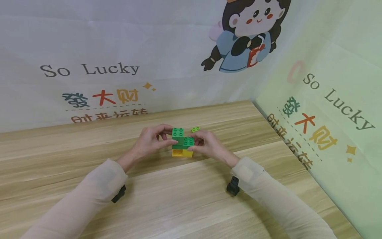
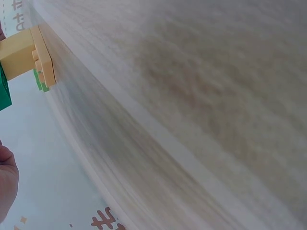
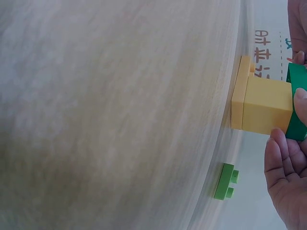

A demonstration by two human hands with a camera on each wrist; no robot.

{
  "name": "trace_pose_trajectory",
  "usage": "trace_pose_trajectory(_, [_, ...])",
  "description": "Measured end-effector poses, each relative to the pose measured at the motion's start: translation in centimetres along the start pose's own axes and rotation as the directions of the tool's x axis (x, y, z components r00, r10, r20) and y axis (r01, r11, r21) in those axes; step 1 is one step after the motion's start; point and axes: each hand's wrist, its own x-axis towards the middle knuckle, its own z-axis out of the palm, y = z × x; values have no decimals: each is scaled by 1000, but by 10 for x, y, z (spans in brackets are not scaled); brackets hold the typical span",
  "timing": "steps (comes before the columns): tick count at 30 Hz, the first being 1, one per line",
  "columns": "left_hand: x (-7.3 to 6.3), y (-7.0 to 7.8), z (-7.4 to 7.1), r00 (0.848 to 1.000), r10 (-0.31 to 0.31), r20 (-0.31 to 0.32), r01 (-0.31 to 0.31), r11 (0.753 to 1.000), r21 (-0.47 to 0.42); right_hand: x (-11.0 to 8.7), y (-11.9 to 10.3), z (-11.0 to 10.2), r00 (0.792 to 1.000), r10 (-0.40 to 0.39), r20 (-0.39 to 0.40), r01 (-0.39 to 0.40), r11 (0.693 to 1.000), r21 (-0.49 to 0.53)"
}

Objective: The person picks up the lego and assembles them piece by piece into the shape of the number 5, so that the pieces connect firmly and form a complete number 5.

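A small stack of toy building bricks stands on the table: a flat orange plate [image 3: 240,93], a yellow brick [image 3: 266,105] on it, and green bricks [image 1: 179,141] on top with a stepped outline. My left hand [image 1: 152,139] grips the green bricks from the left, thumb across the front and fingers behind. From the right, my right hand [image 1: 209,142] holds the lower green part, its thumb at the front right corner. In the right wrist view the right fingers [image 3: 280,153] lie right at the join of yellow and green. The left wrist view shows only part of the left hand [image 2: 7,177].
A thin light green brick [image 1: 195,129] lies on the wooden table [image 1: 167,199] behind the stack, near the right hand. Printed white sheets [image 1: 173,49] rise along the table's back and right edges. A black wrist device [image 1: 233,186] hangs under the right cuff.
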Motion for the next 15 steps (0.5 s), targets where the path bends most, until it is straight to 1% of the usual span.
trace_pose_trajectory(8, [0, -2, 1, 1000, 12, -8, -12, 1000, -24, -1, -2, 1, 1000, 4, 0, -4, 1000, 4])
trace_pose_trajectory(15, [-4, -1, 5, 999, -11, -37, 9, 999, -49, 0, -1, 2, 1000, -7, -6, 7, 1000, 8])
